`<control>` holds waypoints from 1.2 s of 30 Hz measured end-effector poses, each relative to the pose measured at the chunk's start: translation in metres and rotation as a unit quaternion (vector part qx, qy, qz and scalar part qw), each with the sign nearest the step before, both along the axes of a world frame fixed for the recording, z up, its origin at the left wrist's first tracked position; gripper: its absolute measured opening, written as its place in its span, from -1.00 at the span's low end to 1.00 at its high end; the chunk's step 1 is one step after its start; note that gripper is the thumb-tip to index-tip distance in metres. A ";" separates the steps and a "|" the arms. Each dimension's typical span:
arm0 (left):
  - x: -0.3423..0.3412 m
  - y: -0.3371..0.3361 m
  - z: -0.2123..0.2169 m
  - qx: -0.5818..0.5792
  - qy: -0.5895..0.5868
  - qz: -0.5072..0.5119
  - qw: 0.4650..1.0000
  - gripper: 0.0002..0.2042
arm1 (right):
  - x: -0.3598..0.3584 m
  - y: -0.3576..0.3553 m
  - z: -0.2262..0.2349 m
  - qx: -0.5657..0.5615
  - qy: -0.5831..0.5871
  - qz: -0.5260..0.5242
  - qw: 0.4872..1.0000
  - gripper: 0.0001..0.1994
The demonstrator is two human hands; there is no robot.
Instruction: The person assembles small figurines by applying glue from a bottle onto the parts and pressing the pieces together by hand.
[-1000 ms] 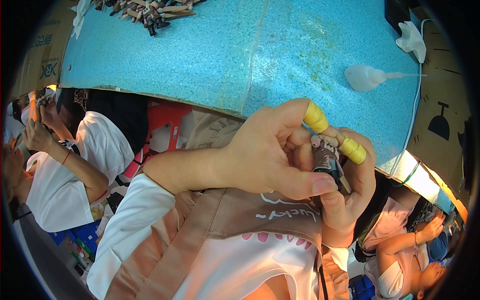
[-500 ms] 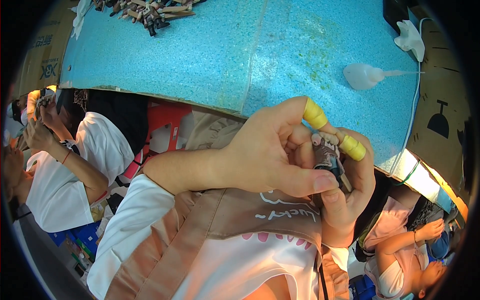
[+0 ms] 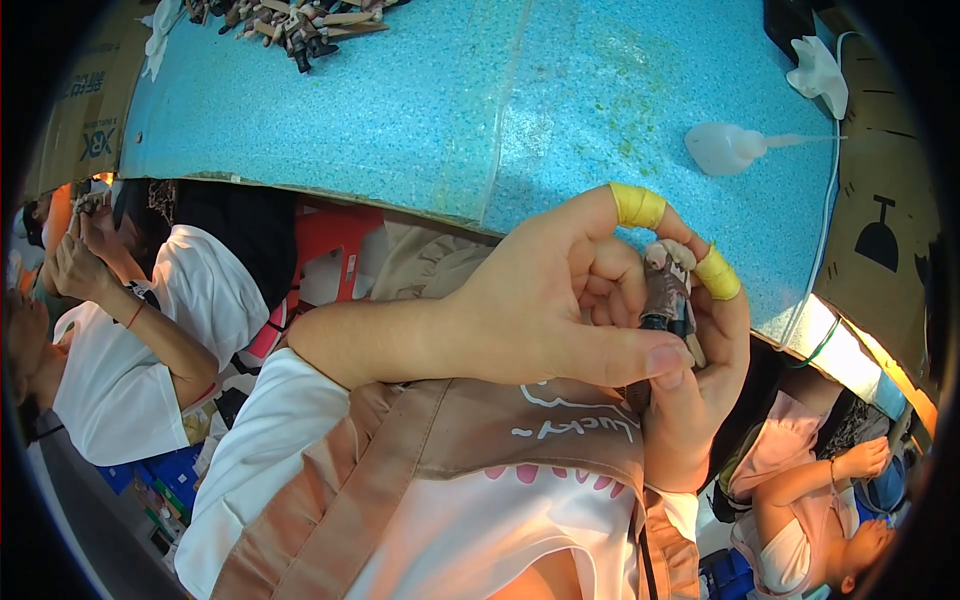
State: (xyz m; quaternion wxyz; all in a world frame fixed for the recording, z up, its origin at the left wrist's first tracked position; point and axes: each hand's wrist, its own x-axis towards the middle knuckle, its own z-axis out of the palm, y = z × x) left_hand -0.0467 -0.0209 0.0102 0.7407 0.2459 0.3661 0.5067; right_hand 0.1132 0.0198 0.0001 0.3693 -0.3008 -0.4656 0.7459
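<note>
Both my hands are closed around a small figurine [image 3: 665,288] with a pale head, brown clothing and dark legs, held upright just past the table's near edge. My left hand [image 3: 540,310] reaches in from the left, its thumb pressing at the figurine's legs and its bent fingers behind it. On the far right side, my right hand [image 3: 722,350] cups the figurine, its thumb tip close to my left thumb. Yellow tape [image 3: 640,205] wraps the index finger arching over the head, and a second yellow band [image 3: 716,273] sits just right of it. My fingers hide part of the base.
A blue speckled table [image 3: 400,110] stretches ahead. At its far left lies a pile of similar figurines [image 3: 300,25]. A white squeeze bottle [image 3: 725,148] with a thin spout lies at the right, near crumpled tissue [image 3: 818,75] and a cardboard box [image 3: 885,200]. People sit at both sides.
The figurine has shifted slightly up and right and turned a little, showing more of its front. My taped fingers have lifted and moved with it. The bottle and pile stay put.
</note>
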 end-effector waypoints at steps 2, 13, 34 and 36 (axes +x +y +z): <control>0.001 0.000 0.000 -0.001 -0.004 0.008 1.000 -0.33 | 0.000 0.000 -0.002 0.006 0.015 0.003 1.000 -0.26; 0.000 0.001 -0.002 0.048 0.051 -0.013 0.997 -0.34 | 0.003 0.000 -0.004 0.023 0.008 0.013 1.000 -0.28; -0.002 -0.001 0.016 -0.019 -0.114 0.045 0.992 -0.48 | -0.021 0.069 -0.014 0.385 -0.403 -0.137 0.819 -0.58; 0.000 -0.003 0.015 -0.009 -0.124 0.053 0.991 -0.48 | -0.023 0.070 -0.015 0.333 -0.359 -0.137 0.861 -0.59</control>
